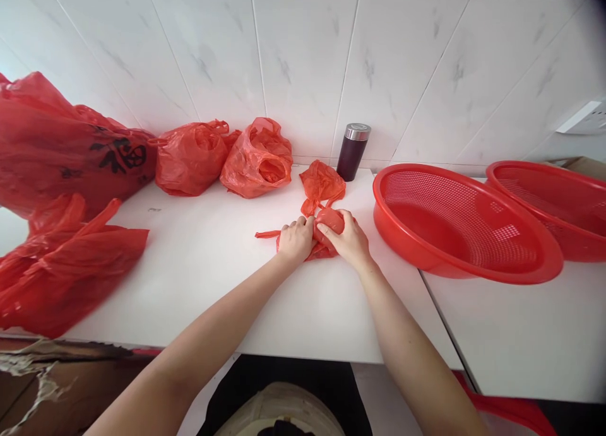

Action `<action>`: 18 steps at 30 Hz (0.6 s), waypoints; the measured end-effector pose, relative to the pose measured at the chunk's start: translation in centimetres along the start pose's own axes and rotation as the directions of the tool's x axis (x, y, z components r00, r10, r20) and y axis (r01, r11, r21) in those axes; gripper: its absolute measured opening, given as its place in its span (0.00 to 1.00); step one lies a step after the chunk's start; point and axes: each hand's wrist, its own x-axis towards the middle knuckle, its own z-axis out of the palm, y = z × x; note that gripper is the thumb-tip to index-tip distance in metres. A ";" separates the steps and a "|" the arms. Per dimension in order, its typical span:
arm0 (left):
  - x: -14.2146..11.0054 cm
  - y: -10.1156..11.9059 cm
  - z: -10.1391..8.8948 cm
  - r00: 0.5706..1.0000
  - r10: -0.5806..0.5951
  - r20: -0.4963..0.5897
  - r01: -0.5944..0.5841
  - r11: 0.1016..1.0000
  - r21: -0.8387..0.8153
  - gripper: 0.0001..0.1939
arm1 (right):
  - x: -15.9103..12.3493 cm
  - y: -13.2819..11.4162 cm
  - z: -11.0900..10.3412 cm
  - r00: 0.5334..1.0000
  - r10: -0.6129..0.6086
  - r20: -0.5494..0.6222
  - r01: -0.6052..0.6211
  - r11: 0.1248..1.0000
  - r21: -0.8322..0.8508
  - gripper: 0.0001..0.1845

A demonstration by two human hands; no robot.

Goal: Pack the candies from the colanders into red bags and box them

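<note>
Both hands are on a small red plastic bag (324, 253) near the middle of the white table. My right hand (351, 237) is wrapped round a rounded, tight bulge of the red plastic; whatever is inside is covered. My left hand (297, 239) is closed on the bag just left of the bulge, its fingers curled. A twisted strip of red plastic sticks out to the left of that hand. Right behind the hands lies another small red bag (322, 180), its loose ends reaching toward my fingers.
A dark flask (351, 155) with a silver lid stands by the tiled wall. Two red perforated baskets (466, 265) (580, 247) sit at right. Red bags (189, 161) (253, 149) line the wall; larger ones (61, 139) (71, 272) lie at left. Torn cardboard (61, 392) shows below the table edge.
</note>
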 end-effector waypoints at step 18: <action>0.0 -0.1 0.2 0.998 0.051 -0.021 -0.053 0.997 -0.063 0.17 | 0.8 1.3 0.2 0.992 0.114 -0.054 -0.122 0.977 -0.174 0.06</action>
